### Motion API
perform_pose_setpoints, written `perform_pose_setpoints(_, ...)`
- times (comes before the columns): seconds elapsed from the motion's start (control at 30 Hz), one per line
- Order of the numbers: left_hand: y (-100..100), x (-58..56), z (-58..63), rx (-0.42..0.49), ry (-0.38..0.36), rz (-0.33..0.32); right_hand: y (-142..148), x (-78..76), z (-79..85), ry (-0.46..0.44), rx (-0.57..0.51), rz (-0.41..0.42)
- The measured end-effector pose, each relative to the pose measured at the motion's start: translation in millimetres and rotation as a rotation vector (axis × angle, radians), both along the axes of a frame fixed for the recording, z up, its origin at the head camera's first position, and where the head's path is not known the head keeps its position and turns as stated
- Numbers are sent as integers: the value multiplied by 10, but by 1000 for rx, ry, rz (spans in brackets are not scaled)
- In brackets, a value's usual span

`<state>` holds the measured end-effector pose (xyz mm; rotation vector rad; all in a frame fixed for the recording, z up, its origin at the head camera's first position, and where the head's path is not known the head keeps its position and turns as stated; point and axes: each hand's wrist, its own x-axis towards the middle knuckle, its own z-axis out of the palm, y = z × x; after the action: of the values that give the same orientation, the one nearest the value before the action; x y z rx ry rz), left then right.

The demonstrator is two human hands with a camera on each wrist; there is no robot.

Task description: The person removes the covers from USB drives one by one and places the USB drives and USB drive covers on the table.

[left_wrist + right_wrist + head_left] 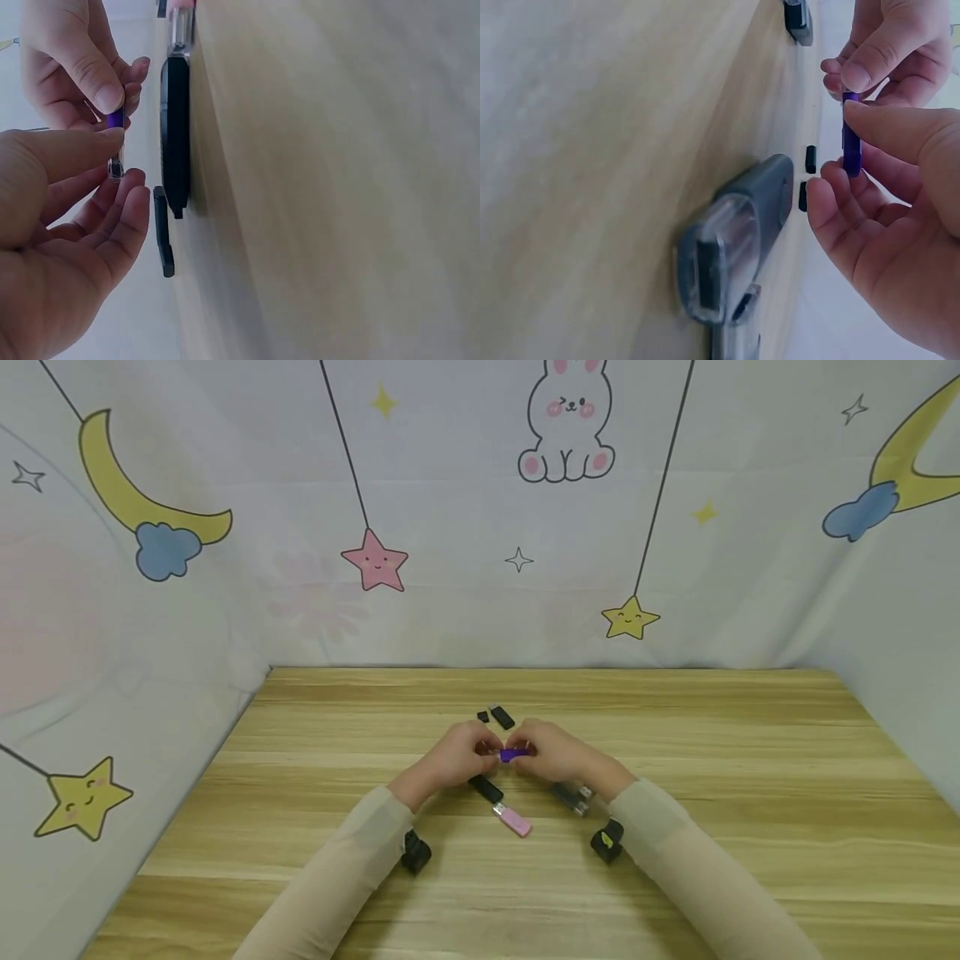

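Observation:
A purple USB flash drive (513, 754) is held just above the table between both hands. My left hand (455, 754) pinches its clear-tipped end between thumb and fingers. On the other side, my right hand (558, 752) pinches the purple body, whose end (852, 159) sticks out past the thumb in the right wrist view. Below the left hand lies a black USB flash drive (487, 789), its end close to a pink USB flash drive (514, 820). Grey USB flash drives (567, 797) with clear ends lie beneath the right hand, partly hidden by it.
Beyond the hands, another black USB flash drive (502, 717) rests on the wooden table (720, 735) beside a small black cap (483, 717). A printed cloth (450, 627) hangs behind the table's far edge. Black wrist cameras (607, 841) sit under the sleeves.

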<state>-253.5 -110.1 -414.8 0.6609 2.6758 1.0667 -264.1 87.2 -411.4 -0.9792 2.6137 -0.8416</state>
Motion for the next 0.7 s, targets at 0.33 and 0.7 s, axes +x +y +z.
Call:
perform_pose_setpoints(0.33,30,93,10,92,27,27,99,106,69,-21,-69,-4)
perform_pose_setpoints(0.7,76,292,128,195,44,14,242,234,122,-9,-158,15)
